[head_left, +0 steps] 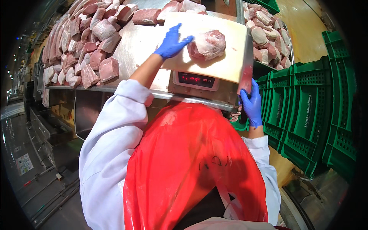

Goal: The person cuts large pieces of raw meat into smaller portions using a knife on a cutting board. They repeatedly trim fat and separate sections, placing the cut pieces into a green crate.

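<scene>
A raw piece of pink meat [207,45] with pale fat lies on the white cutting board [230,28]. My blue-gloved left hand [173,42] is open at its left, palm down over the board, with the thumb reaching to the meat's edge. Off the board's right edge, my gloved right hand [252,104] is closed around what looks like a knife [245,78]. Its broad, reddish, reflecting blade points away from me along the board's side; the handle is hidden in my fingers. Under the board's near edge sits a scale with a lit red display [196,79].
Many cut meat pieces [103,30] are heaped on the metal table [134,42] at left. More pale pieces [264,32] fill a container at the far right. Green plastic crates [295,111] stand close by my right arm. The table's raised metal rim [191,100] runs before my red apron.
</scene>
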The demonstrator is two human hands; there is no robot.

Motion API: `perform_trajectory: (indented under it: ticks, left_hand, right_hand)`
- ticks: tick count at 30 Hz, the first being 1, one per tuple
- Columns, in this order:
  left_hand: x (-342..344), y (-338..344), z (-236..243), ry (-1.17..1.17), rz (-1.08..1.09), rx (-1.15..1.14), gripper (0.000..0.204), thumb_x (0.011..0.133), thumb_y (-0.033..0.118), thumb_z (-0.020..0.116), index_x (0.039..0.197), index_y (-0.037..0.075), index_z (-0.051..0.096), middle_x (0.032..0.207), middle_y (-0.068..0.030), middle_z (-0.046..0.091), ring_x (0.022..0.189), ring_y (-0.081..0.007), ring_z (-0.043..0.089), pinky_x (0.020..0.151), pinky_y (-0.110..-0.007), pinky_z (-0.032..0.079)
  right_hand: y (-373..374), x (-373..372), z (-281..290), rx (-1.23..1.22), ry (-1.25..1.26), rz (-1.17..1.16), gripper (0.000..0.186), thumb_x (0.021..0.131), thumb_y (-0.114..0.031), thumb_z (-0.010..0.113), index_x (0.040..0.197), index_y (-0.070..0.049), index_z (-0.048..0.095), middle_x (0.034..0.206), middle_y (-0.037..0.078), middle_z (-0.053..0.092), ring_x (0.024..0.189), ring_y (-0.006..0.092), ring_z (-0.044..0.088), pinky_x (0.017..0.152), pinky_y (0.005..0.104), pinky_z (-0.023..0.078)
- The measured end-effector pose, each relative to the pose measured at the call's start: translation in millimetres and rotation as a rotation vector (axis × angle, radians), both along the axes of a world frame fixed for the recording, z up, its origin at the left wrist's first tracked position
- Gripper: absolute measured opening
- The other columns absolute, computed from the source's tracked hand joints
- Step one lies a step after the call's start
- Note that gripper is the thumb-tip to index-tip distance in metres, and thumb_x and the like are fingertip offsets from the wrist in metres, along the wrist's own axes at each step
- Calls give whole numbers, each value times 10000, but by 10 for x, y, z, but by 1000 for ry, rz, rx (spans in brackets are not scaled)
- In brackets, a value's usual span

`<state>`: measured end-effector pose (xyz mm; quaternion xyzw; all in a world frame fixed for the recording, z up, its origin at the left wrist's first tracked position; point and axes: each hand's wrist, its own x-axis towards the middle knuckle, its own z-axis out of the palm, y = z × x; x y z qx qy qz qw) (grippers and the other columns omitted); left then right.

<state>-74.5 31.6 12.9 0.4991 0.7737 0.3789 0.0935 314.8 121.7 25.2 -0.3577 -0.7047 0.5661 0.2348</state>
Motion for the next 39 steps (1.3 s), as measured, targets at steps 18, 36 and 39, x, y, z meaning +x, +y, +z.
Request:
perform_trajectory:
  ticks: [18, 36, 39]
  left_hand:
    - [196, -996, -42, -492, 326, 458, 396, 996, 224, 596, 1294, -23, 513, 1192, -143, 627, 1003, -199, 631, 867, -323, 521]
    - [1076, -93, 248, 29, 298, 124, 194, 773, 221, 728, 787, 53, 634, 732, -124, 664, 623, -259, 663, 599, -352, 529]
    - [1012, -194, 155, -212, 310, 198, 157, 789, 173, 695, 741, 33, 641, 683, -121, 667, 581, -229, 647, 590, -338, 529]
  right_hand:
    - [63, -957, 252, 874, -405, 399, 723, 910, -125, 597, 1536, -363, 327, 780, 149, 640, 657, 370, 632, 609, 479, 513]
    - [-147, -118, 75, 446, -163, 100, 749, 916, -15, 562, 1581, -172, 254, 633, 128, 555, 527, 203, 517, 581, 333, 464]
    - [-169, -649, 172, 473, -94, 118, 741, 919, -46, 559, 1579, -206, 264, 627, 138, 548, 533, 251, 546, 574, 369, 471]
